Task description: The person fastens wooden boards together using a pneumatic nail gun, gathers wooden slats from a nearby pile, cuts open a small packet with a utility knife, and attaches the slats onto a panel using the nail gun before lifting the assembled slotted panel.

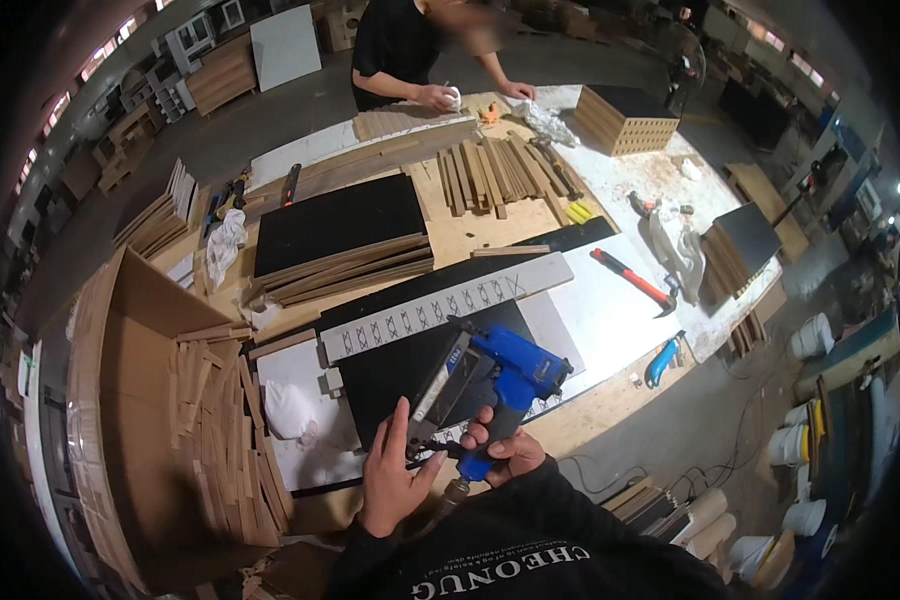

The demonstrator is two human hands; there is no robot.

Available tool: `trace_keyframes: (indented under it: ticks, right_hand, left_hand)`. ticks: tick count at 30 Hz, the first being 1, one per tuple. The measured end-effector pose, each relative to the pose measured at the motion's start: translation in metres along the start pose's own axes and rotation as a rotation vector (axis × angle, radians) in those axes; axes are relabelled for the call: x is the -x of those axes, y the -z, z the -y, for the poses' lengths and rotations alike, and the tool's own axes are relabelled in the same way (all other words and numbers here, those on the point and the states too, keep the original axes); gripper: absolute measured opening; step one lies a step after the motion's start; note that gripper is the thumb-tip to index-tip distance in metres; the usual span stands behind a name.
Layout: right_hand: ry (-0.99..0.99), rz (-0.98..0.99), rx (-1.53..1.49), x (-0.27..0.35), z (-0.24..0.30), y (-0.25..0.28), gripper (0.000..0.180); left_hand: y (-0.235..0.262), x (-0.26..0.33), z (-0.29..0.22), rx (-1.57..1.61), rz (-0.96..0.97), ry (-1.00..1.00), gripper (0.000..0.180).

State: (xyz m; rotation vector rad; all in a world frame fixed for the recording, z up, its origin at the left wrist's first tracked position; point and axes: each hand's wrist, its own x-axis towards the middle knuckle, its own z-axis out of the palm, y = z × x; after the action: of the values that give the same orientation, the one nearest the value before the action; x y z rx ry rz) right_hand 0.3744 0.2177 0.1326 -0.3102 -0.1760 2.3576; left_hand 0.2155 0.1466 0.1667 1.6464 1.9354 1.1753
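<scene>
A blue and black air nail gun (522, 362) is tilted over the work table, its long magazine slanting down toward me. My right hand (505, 448) grips its handle from below, fingers wrapped round it. Beside the lower end of the magazine, my left hand (398, 478) has its fingers stretched out and thumb apart; whether it touches the tool I cannot tell. Under the nail gun lies a black panel (375, 385), partly hidden by it. A white strip (420, 312) with a row of drawn cross marks lies across the panel's far side.
At left stands an open cardboard box (135, 400) with wood strips (225, 440). Stacked black panels (340, 225) and loose slats (500, 172) lie farther off. A red-handled hammer (632, 280) and teal utility knife (662, 362) are at right. Another person (400, 50) works across the table.
</scene>
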Motion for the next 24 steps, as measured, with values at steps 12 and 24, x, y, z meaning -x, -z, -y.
trace_keyframes:
  ticks: [12,24]
  right_hand:
    - [0.011,0.165,-0.138,0.027,-0.03,0.008,0.041]
    - [-0.211,0.202,0.057,0.032,-0.055,0.019,0.042]
  left_hand:
    - [0.028,0.059,0.007,-0.061,-0.217,-0.221,0.053]
    - [0.013,0.042,0.038,1.445,-0.389,0.149,0.077]
